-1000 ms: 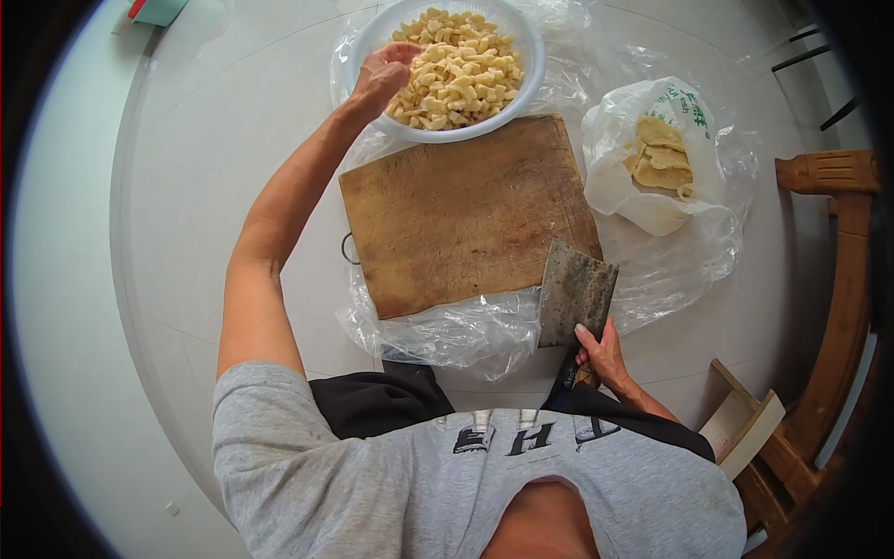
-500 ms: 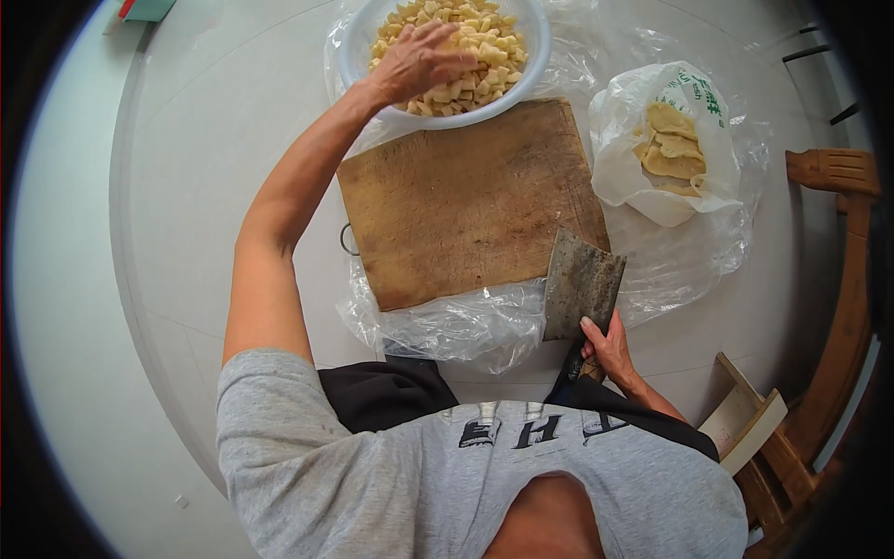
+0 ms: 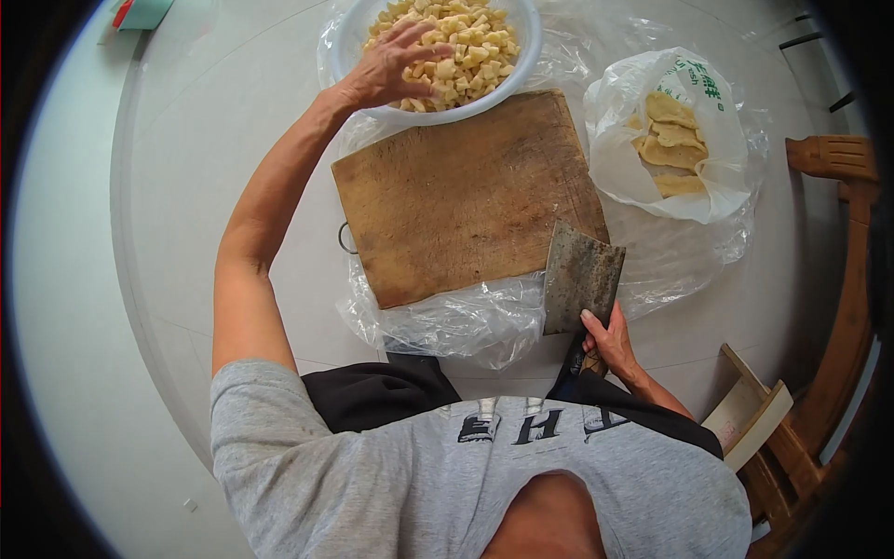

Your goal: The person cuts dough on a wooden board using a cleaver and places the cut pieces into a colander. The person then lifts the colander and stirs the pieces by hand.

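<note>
My left hand point(image 3: 396, 67) is over the left side of a white plastic basin point(image 3: 533, 56), its fingers spread apart. Pale yellow diced pieces point(image 3: 475, 51) fill the basin. Low on the right, my right hand point(image 3: 610, 343) grips a cleaver point(image 3: 582, 279) by its handle. The broad, stained blade points away from me and overlaps the near right corner of a wooden chopping board point(image 3: 466, 200). The board's surface is worn, and a metal ring point(image 3: 347, 238) sticks out from its left edge.
Right of the board, a white plastic bag point(image 3: 619, 172) holds pale yellow flat slices point(image 3: 672, 140). Clear plastic sheeting point(image 3: 466, 326) lies under the board on the light floor point(image 3: 205, 140). A wooden chair point(image 3: 843, 307) stands at the right edge. A red and green object point(image 3: 142, 13) is at far upper left.
My left hand has shifted slightly left over the basin, and its fingers are more spread. The right hand and cleaver stay nearly in place. The whole view has shifted a little.
</note>
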The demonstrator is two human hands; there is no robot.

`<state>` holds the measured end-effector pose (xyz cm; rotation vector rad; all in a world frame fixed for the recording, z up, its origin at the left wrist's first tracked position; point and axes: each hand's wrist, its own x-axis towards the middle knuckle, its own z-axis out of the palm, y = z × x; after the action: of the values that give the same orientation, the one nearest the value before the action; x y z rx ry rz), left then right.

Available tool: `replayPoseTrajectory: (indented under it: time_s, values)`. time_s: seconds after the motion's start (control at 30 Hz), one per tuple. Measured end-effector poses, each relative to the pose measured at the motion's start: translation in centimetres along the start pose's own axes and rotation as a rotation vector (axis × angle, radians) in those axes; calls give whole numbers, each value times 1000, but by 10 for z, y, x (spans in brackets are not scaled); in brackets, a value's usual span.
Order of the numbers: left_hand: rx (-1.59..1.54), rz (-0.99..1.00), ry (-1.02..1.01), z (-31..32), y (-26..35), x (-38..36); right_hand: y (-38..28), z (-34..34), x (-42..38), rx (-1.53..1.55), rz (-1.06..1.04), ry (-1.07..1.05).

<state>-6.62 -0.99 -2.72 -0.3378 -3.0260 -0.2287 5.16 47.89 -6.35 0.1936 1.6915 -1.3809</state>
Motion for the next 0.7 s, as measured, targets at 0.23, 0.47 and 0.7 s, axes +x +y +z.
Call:
replayPoseTrajectory:
  time_s: [0.23,0.47,0.7]
  values:
    - [98,89,196,41,-61,42,-4,3,-1,1,11,18]
    - [-188,-273,142,27,-60,42,-4,2,-2,-7,8,17]
    - [-76,-531,-264,14,-11,0,0,-1,0,-4,16,3]
